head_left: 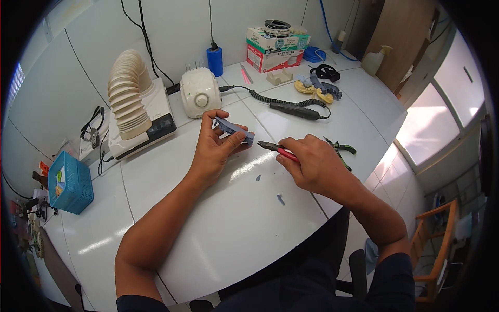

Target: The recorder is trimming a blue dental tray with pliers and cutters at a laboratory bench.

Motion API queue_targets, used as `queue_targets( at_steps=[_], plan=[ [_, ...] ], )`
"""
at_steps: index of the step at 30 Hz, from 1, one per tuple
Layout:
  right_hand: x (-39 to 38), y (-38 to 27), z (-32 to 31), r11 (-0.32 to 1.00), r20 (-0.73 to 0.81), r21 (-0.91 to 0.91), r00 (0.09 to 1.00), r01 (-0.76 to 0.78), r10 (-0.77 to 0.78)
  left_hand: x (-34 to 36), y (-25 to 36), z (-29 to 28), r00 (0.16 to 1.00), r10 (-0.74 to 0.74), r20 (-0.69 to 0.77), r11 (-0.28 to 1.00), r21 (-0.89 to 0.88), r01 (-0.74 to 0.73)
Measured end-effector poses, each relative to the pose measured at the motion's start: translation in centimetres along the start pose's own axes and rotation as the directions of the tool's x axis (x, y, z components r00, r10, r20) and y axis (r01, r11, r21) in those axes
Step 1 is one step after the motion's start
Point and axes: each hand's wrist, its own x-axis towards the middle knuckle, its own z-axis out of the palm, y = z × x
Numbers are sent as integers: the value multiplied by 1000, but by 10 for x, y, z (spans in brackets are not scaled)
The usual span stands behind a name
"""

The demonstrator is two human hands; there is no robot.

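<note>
A person at a white bench (218, 244) grips a grey-blue piece (225, 127) in the left hand (213, 151), index finger curled at its far left end and thumb pressed near its right end. Seen from where we stand behind the worker, the piece's long axis slants from upper left to lower right, the right end pointing at the cutters (282, 150) in the right hand (322, 164). That hand is closed around the red handles, and the cutters' nose points left, just beside the piece but apart from it. The piece is held up over the bench, to the left of the right hand and between the left hand's thumb and fingers. Below the gap between the hands lie two grey-blue scraps, the smaller chip (258, 178) nearer the piece and the longer sliver (280, 199) closer to the worker. Green-handled pliers (344, 148) lie just beyond the right hand. Farther back, a black handpiece (296, 111) rests on its side, its coiled cord leading to a cream control box (200, 96), with a ribbed hose (127, 96) to the left and a blue basket (78, 187) near the bench's left side
</note>
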Motion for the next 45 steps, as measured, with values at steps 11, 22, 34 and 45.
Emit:
queue_targets(
  at_steps=[11,22,34,45],
  plan=[
    [10,-14,5,987,98,-84,984,-138,146,-4,-4,4,993,116,19,993,32,-117],
    [9,-12,10,992,2,-118,999,-44,45,-5,-4,4,983,183,19,979,86,-184],
    [1,-13,16,989,-59,-145,998,-37,28,-6,-3,8,980,189,64,976,97,-195],
    [-5,-11,20,979,-55,-205,998,21,-33,-12,-4,8,980,188,63,977,90,-193]
  ],
)
